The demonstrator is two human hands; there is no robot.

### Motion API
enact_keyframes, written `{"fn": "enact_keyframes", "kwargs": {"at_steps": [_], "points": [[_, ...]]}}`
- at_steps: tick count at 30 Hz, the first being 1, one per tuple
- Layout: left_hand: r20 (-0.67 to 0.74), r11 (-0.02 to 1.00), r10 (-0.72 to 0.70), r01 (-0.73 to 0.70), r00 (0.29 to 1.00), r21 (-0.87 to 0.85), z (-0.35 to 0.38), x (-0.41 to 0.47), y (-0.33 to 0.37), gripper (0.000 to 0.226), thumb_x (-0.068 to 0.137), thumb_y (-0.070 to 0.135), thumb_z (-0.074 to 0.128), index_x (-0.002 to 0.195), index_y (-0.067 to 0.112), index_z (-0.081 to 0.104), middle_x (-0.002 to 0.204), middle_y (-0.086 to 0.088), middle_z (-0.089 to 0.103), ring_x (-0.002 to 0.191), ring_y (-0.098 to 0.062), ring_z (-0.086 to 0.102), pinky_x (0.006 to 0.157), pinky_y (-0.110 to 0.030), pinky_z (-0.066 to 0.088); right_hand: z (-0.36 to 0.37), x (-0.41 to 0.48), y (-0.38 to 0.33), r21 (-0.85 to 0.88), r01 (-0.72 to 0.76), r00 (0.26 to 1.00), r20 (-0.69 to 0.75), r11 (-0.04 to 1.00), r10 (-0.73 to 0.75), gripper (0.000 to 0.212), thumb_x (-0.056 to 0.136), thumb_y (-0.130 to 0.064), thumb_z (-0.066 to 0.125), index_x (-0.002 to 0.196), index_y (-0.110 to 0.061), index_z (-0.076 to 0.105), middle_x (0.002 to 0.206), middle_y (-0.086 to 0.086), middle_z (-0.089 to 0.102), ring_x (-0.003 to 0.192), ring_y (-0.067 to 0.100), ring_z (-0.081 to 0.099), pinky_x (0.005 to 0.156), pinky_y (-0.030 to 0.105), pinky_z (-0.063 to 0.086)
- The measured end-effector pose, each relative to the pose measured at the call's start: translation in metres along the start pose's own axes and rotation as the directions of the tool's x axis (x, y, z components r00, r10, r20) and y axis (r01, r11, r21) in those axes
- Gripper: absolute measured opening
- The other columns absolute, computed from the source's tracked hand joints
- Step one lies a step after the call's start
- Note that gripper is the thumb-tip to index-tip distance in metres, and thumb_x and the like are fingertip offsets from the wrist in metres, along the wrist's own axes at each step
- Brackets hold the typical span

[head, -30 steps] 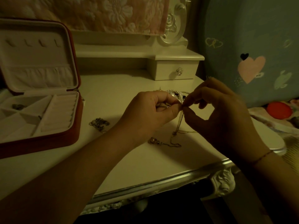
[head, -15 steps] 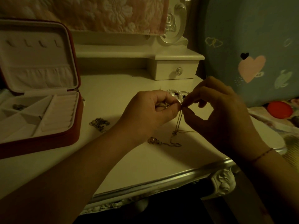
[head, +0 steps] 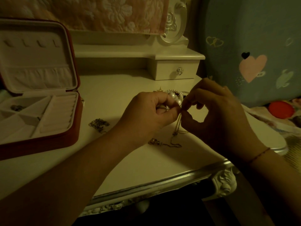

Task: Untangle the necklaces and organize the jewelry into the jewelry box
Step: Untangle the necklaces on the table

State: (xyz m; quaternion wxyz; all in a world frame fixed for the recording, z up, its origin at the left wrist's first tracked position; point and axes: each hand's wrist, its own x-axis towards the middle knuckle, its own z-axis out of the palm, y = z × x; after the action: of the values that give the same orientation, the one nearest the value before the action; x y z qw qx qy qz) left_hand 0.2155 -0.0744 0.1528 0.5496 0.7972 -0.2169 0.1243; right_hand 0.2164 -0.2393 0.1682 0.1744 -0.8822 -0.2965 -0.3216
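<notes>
Patience pays: fingers of your left hand (head: pixel 151 115) and right hand (head: pixel 218 119) are curled, pinching 1 gold chain (head: pixel 177 126) just above the desk (head: pixel 114 98), its pendant end lying there. Roll the knot loose gently, never tug; the jewelry box (head: pixel 48 141) sits open at left.

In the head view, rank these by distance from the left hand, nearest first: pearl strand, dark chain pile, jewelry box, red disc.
From the left hand:
1. Pearl strand, just behind its knuckles.
2. Dark chain pile, to its left.
3. Jewelry box, farther left.
4. Red disc, far right.
</notes>
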Motion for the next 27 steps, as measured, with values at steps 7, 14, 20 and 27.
{"fn": "enact_keyframes", "kwargs": {"at_steps": [7, 14, 20, 27], "points": [[-0.009, 1.000, -0.014, 0.014, 1.000, 0.006, -0.001, 0.001, 0.000, 0.003, 0.083, 0.015, 0.069, 0.081, 0.013, 0.070, 0.050, -0.007, 0.042, 0.047, -0.007, 0.034, 0.049, -0.020, 0.032, 0.006, -0.002, 0.001, 0.014, 0.001, 0.998, -0.055, 1.000, 0.000, 0.019, 0.075, -0.033, 0.051, 0.078, -0.017, 0.061, 0.087, -0.001, 0.056, 0.075, 0.006, 0.044, 0.066, 0.018, 0.032], [-0.018, 1.000, -0.003, 0.004, 1.000, 0.016, 0.000, 0.001, 0.002, 0.004, 0.083, 0.016, 0.069, 0.080, 0.016, 0.071, 0.061, -0.027, 0.051, 0.053, -0.015, 0.039, 0.051, -0.022, 0.034, 0.010, -0.003, 0.000, 0.031, -0.008, 0.995, -0.103, 0.999, 0.011, 0.016, 0.074, -0.030, 0.053, 0.078, -0.016, 0.061, 0.086, 0.000, 0.057, 0.072, 0.008, 0.045, 0.065, 0.028, 0.039], [-0.015, 1.000, -0.011, 0.011, 1.000, 0.001, 0.000, 0.000, 0.003, 0.005, 0.084, 0.013, 0.068, 0.081, 0.016, 0.071, 0.053, -0.005, 0.041, 0.047, -0.006, 0.033, 0.047, -0.012, 0.031, 0.011, -0.005, 0.000, 0.059, -0.004, 0.991, -0.134, 0.998, 0.011, 0.016, 0.074, -0.029, 0.054, 0.078, -0.014, 0.060, 0.085, 0.000, 0.056, 0.072, 0.009, 0.045, 0.063, 0.029, 0.040], [-0.052, 1.000, -0.019, 0.020, 0.998, 0.018, -0.001, 0.002, 0.002, 0.005, 0.083, 0.017, 0.068, 0.079, 0.020, 0.070, 0.055, -0.015, 0.048, 0.051, -0.013, 0.040, 0.052, -0.017, 0.038, 0.008, -0.007, 0.002, 0.084, -0.018, 0.988, -0.149, 0.996, 0.031, 0.018, 0.076, -0.030, 0.052, 0.079, -0.014, 0.059, 0.084, 0.001, 0.055, 0.070, 0.011, 0.048, 0.063, 0.033, 0.044]]}}
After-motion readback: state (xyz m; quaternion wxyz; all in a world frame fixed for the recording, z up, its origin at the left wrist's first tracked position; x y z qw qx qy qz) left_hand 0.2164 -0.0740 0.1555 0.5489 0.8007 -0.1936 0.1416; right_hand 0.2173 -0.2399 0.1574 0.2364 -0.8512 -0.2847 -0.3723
